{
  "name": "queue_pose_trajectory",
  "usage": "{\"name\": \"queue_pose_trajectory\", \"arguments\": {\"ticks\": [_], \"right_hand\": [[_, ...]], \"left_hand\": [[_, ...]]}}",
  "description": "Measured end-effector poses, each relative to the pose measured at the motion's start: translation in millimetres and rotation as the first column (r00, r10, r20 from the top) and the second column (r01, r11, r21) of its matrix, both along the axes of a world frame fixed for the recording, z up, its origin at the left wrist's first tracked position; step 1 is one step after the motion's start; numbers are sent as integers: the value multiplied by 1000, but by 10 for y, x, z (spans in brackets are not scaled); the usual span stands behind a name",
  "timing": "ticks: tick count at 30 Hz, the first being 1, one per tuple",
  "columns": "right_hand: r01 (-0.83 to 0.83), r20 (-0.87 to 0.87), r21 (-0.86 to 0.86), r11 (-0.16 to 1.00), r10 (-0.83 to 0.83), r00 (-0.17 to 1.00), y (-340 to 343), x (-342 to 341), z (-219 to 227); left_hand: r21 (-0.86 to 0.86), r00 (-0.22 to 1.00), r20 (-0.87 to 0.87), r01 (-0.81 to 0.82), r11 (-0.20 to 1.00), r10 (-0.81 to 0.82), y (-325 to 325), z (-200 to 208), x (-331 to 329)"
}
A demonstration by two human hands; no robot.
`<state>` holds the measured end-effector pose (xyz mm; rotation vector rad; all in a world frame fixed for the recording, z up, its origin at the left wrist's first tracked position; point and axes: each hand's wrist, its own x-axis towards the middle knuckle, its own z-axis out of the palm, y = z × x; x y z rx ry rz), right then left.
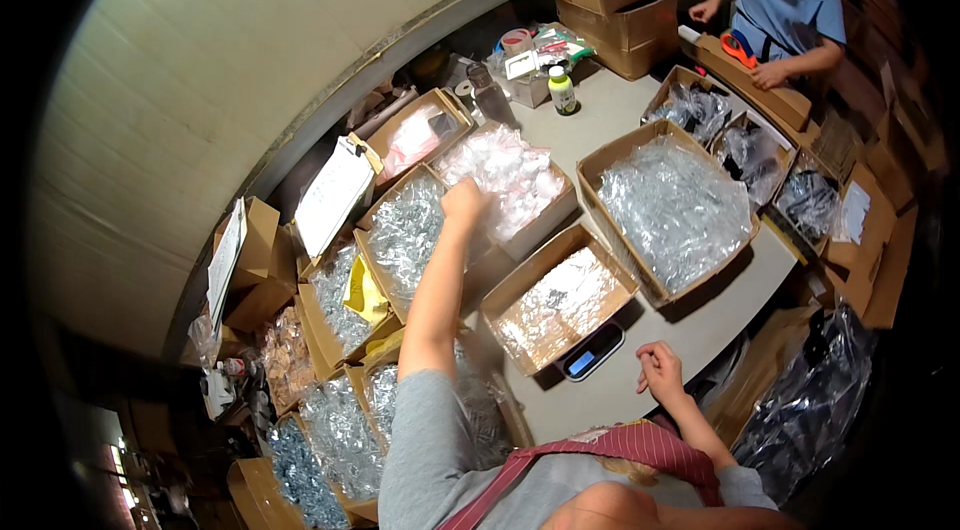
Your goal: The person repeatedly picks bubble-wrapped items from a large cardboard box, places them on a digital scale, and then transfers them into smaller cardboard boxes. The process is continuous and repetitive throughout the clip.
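Observation:
My left hand is stretched far out, its fingers closed at the shared edge of two cardboard boxes; whatever they hold is hidden. One box is filled with clear plastic packets, the other with pinkish-white packets. Over the table's near right part hovers my right hand, loosely curled, fingers partly apart, with nothing visible in it. Between my hands a shallow cardboard box has shiny clear packets spread over its bottom. It rests on a small digital scale with a lit display.
A large box of clear bags stands right of the shallow box. Several packet-filled cartons crowd the left, including one with blue-grey packets. A yellow-green bottle stands farther back. A co-worker in blue is beside an orange tape dispenser.

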<state>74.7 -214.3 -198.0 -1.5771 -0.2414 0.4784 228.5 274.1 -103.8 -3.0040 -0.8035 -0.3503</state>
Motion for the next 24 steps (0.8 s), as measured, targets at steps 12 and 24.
{"name": "queue_pose_trajectory", "arguments": {"ticks": [12,24], "right_hand": [[-326,-20,-218,920,330,944,-775,1065,638],[-446,89,94,890,439,894,47,2435,1746]], "left_hand": [[-797,789,448,140,587,420,-55,-47,-199],[-777,816,186,463,-427,548,-386,352,-293]]}}
